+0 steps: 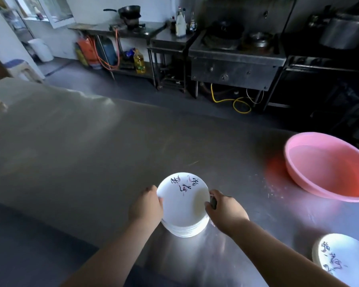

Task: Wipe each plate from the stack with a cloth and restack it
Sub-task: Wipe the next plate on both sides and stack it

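Steel tabletop [91, 146], brushed and dull-shining, carries a stack of round white plates [183, 206] near its front edge; the top plate is glossy, with dark brush lettering. Left hand [146, 207] grips the stack's left rim, fingers curled under, thumb on the edge. Right hand [226, 210] grasps the right rim, with something dark and small pinched between the fingers; I cannot tell what it is. Smooth pink plastic basin [327, 166] sits at the right, its contents unclear. Second white plate stack [342, 257] lies at the near right corner.
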The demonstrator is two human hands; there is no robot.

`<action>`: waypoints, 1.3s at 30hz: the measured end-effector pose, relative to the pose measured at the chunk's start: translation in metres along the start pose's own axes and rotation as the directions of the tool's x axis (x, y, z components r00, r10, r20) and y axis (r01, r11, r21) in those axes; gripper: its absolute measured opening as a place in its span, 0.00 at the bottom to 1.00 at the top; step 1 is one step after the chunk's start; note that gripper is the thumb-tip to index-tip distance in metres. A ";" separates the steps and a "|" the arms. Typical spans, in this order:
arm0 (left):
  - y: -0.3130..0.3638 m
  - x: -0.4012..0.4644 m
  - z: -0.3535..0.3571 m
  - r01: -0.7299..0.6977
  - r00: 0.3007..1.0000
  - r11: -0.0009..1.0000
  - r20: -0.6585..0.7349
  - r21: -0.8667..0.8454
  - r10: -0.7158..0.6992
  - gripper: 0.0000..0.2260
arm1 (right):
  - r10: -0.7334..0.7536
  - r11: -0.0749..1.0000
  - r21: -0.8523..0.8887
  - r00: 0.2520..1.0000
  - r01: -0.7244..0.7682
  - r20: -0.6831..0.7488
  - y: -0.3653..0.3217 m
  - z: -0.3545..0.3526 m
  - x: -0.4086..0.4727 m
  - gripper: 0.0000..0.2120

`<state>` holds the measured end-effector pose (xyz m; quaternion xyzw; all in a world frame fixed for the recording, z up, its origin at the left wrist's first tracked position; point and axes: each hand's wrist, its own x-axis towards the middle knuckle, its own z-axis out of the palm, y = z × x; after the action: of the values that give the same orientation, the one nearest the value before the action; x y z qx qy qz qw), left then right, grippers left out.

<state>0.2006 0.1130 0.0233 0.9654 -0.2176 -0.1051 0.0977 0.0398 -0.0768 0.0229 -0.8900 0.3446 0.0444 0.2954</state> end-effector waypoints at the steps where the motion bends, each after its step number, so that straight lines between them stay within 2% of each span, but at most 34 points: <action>1: -0.002 0.002 0.002 -0.010 1.000 1.000 -0.005 -0.021 0.009 0.07 | 0.010 1.000 0.000 1.000 -0.010 -0.002 -0.002 0.000 0.000 0.10; 6: -0.006 0.006 0.005 -0.062 0.998 0.983 -0.033 -0.172 0.057 0.06 | 0.065 0.997 0.034 0.997 -0.063 -0.045 -0.008 0.005 -0.004 0.09; 10: 0.006 -0.003 -0.003 -0.078 0.996 0.922 -0.074 -0.380 0.054 0.04 | 0.117 0.979 0.181 0.986 -0.094 -0.121 -0.006 -0.002 -0.013 0.02; 11: 0.012 -0.006 -0.005 -0.083 0.996 0.902 -0.070 -0.423 0.059 0.05 | 0.134 0.971 0.215 0.980 -0.100 -0.147 -0.002 -0.005 -0.016 0.05; 13: 0.024 -0.013 -0.008 -0.085 0.996 0.861 -0.028 -0.502 0.083 0.06 | 0.160 0.959 0.261 0.969 -0.109 -0.187 0.007 -0.015 -0.023 0.09; 15: 0.039 -0.020 -0.007 -0.090 0.993 0.833 0.019 -0.547 0.119 0.11 | 0.184 0.949 0.294 0.960 -0.117 -0.210 0.019 -0.027 -0.032 0.12; 19: 0.069 -0.035 0.008 -0.054 0.968 0.761 0.152 -0.647 0.198 0.16 | 0.248 0.937 0.305 0.941 -0.173 -0.228 0.051 -0.049 -0.053 0.14; 26: 0.115 -0.075 0.055 -0.179 0.910 0.759 0.187 -0.626 0.369 0.16 | 0.379 0.894 0.336 0.901 -0.297 -0.211 0.129 -0.049 -0.095 0.13; 33: 0.123 -0.100 0.120 -0.163 0.854 0.834 0.348 -0.526 0.387 0.16 | 0.480 0.856 0.259 0.874 -0.447 -0.077 0.183 -0.016 -0.114 0.17; 39: 0.130 -0.109 0.161 -0.184 0.854 0.884 0.374 -0.430 0.361 0.18 | 0.543 0.819 0.236 0.839 -0.523 -0.025 0.207 0.007 -0.115 0.17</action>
<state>0.0132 0.0231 -0.0832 0.8364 -0.3467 -0.3472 0.2444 -0.1792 -0.1270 -0.0528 -0.7209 0.5954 0.0465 0.3515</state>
